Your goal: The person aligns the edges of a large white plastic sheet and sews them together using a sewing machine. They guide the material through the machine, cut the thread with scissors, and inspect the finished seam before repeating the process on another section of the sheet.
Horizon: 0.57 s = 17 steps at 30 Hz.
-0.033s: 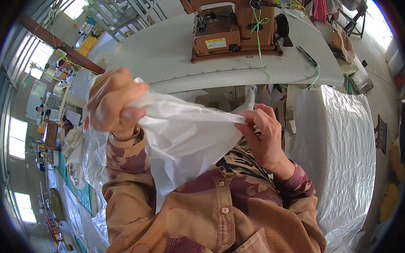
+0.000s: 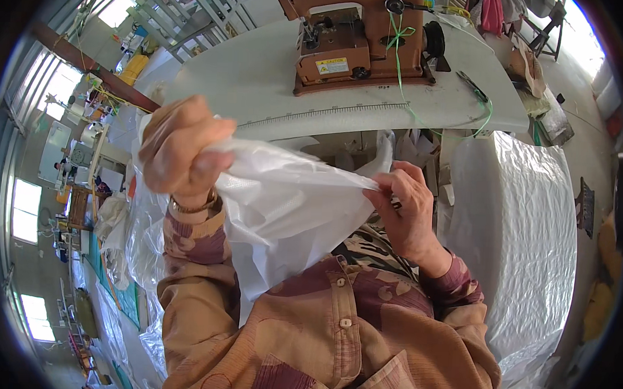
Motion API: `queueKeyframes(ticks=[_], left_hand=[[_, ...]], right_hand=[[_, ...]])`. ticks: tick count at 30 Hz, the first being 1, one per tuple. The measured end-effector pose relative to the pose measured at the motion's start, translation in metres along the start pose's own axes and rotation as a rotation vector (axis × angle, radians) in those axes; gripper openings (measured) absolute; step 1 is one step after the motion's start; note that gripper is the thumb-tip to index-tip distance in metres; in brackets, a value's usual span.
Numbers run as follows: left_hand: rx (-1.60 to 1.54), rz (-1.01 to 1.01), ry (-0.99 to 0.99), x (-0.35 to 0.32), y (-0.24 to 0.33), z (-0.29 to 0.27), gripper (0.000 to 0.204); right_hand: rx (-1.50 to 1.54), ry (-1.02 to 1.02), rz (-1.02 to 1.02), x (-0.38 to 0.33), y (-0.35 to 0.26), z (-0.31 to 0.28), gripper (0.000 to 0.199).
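Note:
A white woven-plastic sheet (image 2: 290, 218) stretches between my two hands in front of my body. Its upper edge is pulled taut and the rest hangs down in folds over my shirt. At the left end, my left hand (image 2: 184, 149) is closed in a fist around a bunch of it, slightly smeared by motion. My right hand (image 2: 408, 208) pinches the opposite end between thumb and fingers. Just beyond the hands is the near edge of a pale worktable (image 2: 240, 82), with a ruler strip (image 2: 321, 114) along it.
A brown sewing machine (image 2: 330, 58) stands on the table, with green string (image 2: 399, 40) tied to it. Dark thread snips (image 2: 473, 86) lie to its right. A tall stack of white plastic sheets (image 2: 529, 236) stands at my right. Clear plastic (image 2: 145, 250) hangs at my left.
My left hand has shifted slightly to the right and up, still gripping the sheet. The right hand has barely moved.

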<state>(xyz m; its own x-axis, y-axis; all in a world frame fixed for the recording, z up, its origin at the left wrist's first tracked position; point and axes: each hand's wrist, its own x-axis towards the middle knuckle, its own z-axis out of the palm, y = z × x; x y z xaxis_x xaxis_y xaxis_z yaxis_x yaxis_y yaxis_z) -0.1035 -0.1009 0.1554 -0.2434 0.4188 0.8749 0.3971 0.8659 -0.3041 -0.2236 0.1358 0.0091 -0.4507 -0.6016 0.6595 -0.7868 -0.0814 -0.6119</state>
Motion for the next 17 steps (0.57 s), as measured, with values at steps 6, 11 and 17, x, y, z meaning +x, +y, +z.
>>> queueKeyframes(ticks=[6,11,17], left_hand=[[0.114,-0.464,-0.316,0.014,-0.011,0.024,0.024],[-0.620,-0.943,-0.282,-0.023,-0.004,0.083,0.027],[-0.659,-0.940,-0.365,-0.067,0.003,0.107,0.019]], right_hand=[[-0.123,-0.013,-0.112,-0.019,-0.003,-0.013,0.012],[0.262,-0.356,0.375,-0.037,0.026,0.004,0.016],[0.473,-0.477,0.378,-0.043,0.055,0.013,0.042]])
